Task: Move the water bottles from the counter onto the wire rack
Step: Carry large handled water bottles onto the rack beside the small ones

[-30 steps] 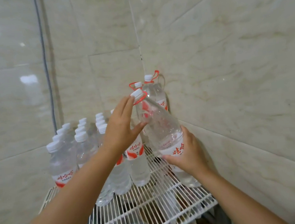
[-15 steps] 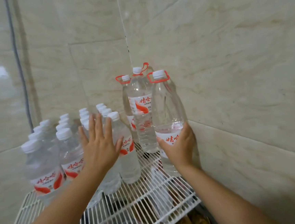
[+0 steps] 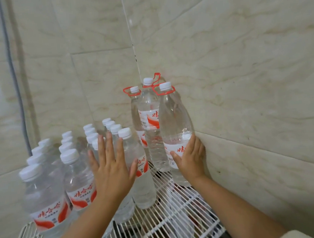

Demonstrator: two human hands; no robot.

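Both arms reach fwd, 2 hands up.
Left hand (image 3: 110, 170) flat, fingers straight & spread, palm away. Right hand (image 3: 191, 158) curls round the large bottle (image 3: 173, 121) low down, thumb in front.

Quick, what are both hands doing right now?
Left hand: open, fingers straight, against the small bottles.
Right hand: holding the big bottle.

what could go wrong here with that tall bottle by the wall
The tall bottle stands upright on the wire rack, gripped low by the right hand; on thin wires it may tip once released. It could knock the two tall bottles behind. The open left hand might nudge the small bottles.
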